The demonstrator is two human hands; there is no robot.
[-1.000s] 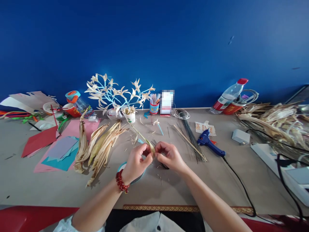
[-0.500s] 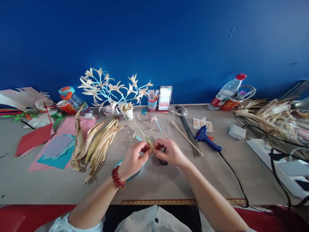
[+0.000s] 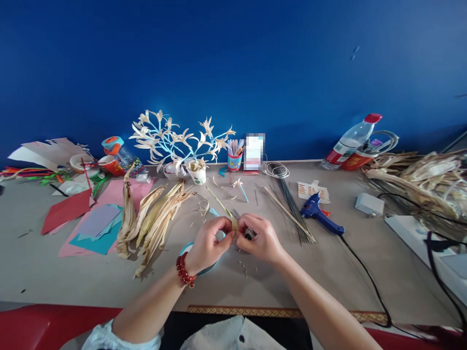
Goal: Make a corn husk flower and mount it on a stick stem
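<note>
My left hand, with a red bead bracelet at the wrist, pinches a pale husk piece at the middle of the table. Close against it on the right, my right hand pinches the same piece between thumb and fingers. A thin green-and-tan stem runs from the hands up and left toward a white cup. Under the left hand shows part of a blue-rimmed round dish. A dark-handled tool, mostly hidden, lies behind the right fingers. Small scraps are on the table below.
Dried husks and coloured paper lie left. Husk flowers stand in cups behind. On the right are dark wires, a blue glue gun with its cord, a white adapter, a bottle and more husks.
The whole view has shifted, so the table's items appear farther right. Both hands still pinch the husk piece, and their fingers have moved slightly around it.
</note>
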